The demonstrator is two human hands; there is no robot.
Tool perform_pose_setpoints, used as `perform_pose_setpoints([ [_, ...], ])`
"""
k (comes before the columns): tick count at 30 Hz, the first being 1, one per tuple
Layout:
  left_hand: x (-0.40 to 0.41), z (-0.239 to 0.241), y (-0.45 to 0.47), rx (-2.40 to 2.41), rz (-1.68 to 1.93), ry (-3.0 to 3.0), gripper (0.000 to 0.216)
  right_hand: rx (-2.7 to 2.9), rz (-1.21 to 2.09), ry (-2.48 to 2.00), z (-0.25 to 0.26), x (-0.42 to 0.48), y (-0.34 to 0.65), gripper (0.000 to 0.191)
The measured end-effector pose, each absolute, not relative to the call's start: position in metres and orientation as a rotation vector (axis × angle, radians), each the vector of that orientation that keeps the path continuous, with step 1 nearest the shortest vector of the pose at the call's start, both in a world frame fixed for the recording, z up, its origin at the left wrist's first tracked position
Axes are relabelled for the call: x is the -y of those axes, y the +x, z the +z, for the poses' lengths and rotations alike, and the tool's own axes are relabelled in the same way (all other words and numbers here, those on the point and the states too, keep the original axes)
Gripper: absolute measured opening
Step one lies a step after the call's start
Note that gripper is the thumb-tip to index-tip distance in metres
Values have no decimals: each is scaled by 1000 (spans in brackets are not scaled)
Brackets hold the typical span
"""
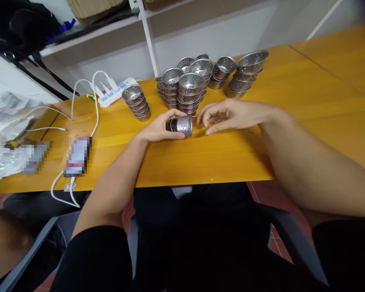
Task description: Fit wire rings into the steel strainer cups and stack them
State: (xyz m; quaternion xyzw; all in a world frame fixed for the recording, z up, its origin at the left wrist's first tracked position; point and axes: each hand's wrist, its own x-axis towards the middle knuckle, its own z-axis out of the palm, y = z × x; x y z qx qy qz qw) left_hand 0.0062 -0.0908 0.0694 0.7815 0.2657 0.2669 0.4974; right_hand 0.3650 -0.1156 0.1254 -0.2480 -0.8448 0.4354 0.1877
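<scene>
My left hand (162, 129) is closed around a small perforated metal cup (185, 125), tipped on its side above the table. Just right of the cup, my right hand (220, 115) has its fingers curled toward the thumb; the fingertips are smeared by motion. A thin wire-like line shows between the cup and those fingertips, but what they hold is unclear. Behind both hands stand several stacks of similar perforated cups (191, 87). A separate stack (136, 101) is to the left, and a leaning stack (246, 75) of wider cups is at the right.
A phone (77, 156) with a white cable lies left of my arm, near a white power strip (117, 92). Clear plastic bags (6, 134) and a second device (36, 158) lie further left. The table (316, 97) extends right. Another person's arm (6, 239) is at lower left.
</scene>
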Motion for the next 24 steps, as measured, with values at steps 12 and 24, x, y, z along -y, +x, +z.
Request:
perform_pose_setpoints([
  [12,85,62,3,-775,752,1932,121,2491,775,-1466,103,75,400,41],
  [24,93,60,17,-708,646,1941,121,2061,638,-1292,79,79,367,104],
])
